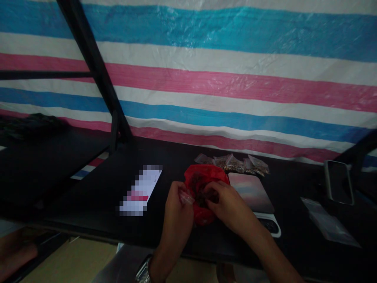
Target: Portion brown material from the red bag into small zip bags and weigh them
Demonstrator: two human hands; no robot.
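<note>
A red plastic bag (203,218) stands open on the black table, with dark, dried-looking clumps (201,198) inside; their kind is too dim to tell. My left hand (178,210) is closed on a small clear plastic bag (186,197) at the left rim of the red bag. From the right, my right hand (228,202) reaches into the red bag, its fingers pinched on some of the dark pieces. Close to the right hand lies a digital scale (250,192) with a shiny metal plate. Behind the scale and the red bag sit several filled small clear bags (232,163).
Flat clear bags (330,224) lie at the right, below a phone (339,182). A pixelated white sheet or screen (141,192) is at left. A black metal post (97,70) rises before a striped plastic sheet (220,82). Part of another person (17,251) shows at lower left.
</note>
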